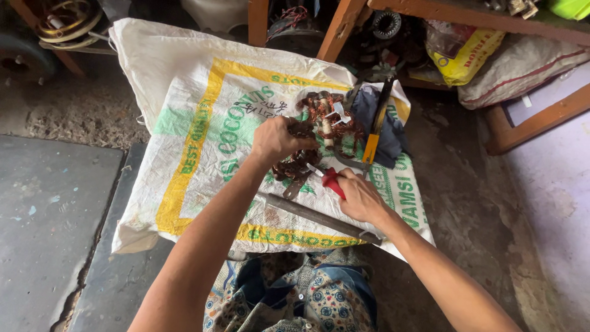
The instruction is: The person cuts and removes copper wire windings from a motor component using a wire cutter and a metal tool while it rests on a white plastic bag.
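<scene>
On a printed white sack [203,123], my left hand [278,140] grips a tangle of copper winding [319,117]; my right hand [361,198] is closed around a red-handled tool [332,182], a metal bar [319,218] just beside it.

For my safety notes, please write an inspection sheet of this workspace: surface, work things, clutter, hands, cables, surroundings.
Surface: white woven sack with yellow and green print, spread on the floor.
Job's things: copper coil, tangled; red-handled tool; grey metal bar lying near the sack's front edge.
Clutter: dark blue cloth; yellow-and-black tool on it.
Hands: left hand grips the coil; right hand holds the red-handled tool, tip at the coil.
Cables: nothing seen apart from the coil wire.
Surroundings: orange wooden frame; motor parts at top left; yellow bag and pale sack at top right; dusty floor.
</scene>
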